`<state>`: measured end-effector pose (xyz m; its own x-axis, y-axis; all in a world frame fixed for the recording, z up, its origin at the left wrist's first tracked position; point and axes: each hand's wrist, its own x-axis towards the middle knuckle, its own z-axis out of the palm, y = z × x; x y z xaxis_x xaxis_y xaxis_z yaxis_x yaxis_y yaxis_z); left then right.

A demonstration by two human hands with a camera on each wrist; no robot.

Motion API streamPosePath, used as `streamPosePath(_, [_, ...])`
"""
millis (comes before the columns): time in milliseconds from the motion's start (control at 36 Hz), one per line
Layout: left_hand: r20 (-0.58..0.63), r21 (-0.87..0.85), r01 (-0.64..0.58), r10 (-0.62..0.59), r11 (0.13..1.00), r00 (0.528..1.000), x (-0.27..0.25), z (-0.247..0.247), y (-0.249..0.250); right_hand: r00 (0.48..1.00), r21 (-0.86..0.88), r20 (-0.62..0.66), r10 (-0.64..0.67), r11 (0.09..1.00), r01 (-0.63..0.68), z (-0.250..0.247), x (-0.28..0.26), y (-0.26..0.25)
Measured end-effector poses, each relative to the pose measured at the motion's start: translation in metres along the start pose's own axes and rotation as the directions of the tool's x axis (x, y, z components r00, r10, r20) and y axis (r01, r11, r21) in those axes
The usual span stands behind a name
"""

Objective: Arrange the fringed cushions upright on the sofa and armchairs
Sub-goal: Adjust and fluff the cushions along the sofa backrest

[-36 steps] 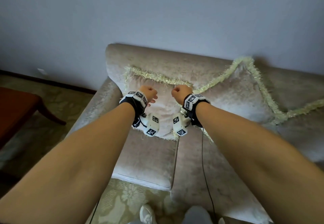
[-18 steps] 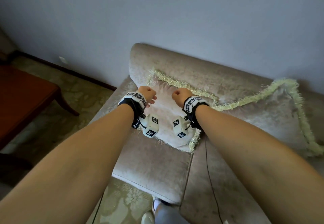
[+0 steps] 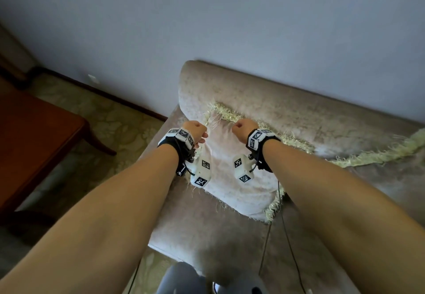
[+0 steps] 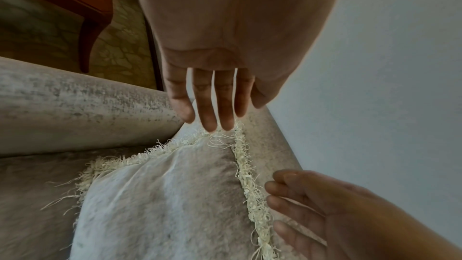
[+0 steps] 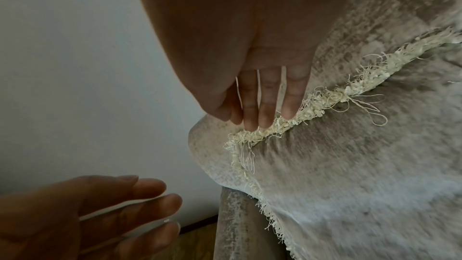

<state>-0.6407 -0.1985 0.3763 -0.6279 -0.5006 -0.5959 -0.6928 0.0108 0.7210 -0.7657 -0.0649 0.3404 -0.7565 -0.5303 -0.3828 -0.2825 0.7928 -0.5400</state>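
A pale cushion (image 3: 239,178) with cream fringe leans upright in the left corner of the beige sofa (image 3: 310,114), against backrest and armrest. My left hand (image 3: 195,130) is at its top left corner; in the left wrist view its straight fingers (image 4: 210,106) reach the fringe corner (image 4: 237,135). My right hand (image 3: 245,127) is at the top edge, its straight fingers (image 5: 267,102) touching the fringe (image 5: 287,124). Neither hand grips anything. A second fringed cushion (image 3: 379,155) lies to the right, mostly hidden by my right arm.
A dark wooden table (image 3: 34,132) stands on the patterned carpet (image 3: 119,121) left of the sofa's armrest (image 3: 158,137). The wall (image 3: 253,29) is right behind the backrest. My shoes (image 3: 184,280) are at the seat's front edge. Cables hang from my right wrist.
The cushion has shifted left into the sofa's corner, apart from the second cushion. Both hands went with it along its top edge, and my view has swung left.
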Motion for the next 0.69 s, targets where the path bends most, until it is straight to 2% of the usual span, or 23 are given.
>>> streamPosePath(83, [0.103, 0.022, 0.105, -0.107, 0.994, 0.989, 0.016, -0.004, 0.006, 0.999, -0.017, 0.017, 0.029, 0.999, -0.029, 0.001, 0.017, 0.000])
streamPosePath(139, [0.129, 0.030, 0.140, -0.143, 0.990, 0.981, 0.032, -0.005, 0.009, 0.998, -0.028, 0.034, 0.049, 0.998, -0.048, 0.003, 0.028, 0.000])
streamPosePath(361, [0.114, 0.025, 0.124, -0.126, 0.992, 0.985, 0.101, -0.006, 0.014, 0.989, -0.040, 0.023, 0.148, 0.988, -0.147, 0.018, 0.067, 0.003])
streamPosePath(500, [0.138, 0.090, 0.101, -0.113, 0.991, 0.984, 0.146, -0.009, 0.017, 0.965, 0.054, 0.049, 0.257, 0.964, -0.260, 0.024, 0.092, 0.009])
streamPosePath(556, [0.136, 0.111, 0.098, -0.113, 0.989, 0.984, 0.161, -0.009, 0.017, 0.957, -0.007, 0.061, 0.283, 0.959, -0.283, 0.026, 0.101, 0.007])
streamPosePath(611, [0.134, 0.116, 0.112, -0.127, 0.987, 0.983, 0.175, -0.009, 0.017, 0.947, 0.006, 0.050, 0.319, 0.948, -0.319, 0.030, 0.112, 0.007])
streamPosePath(694, [0.164, 0.172, 0.104, -0.133, 0.980, 0.977, 0.196, -0.009, 0.015, 0.936, -0.026, -0.002, 0.352, 0.936, -0.352, 0.035, 0.124, 0.003])
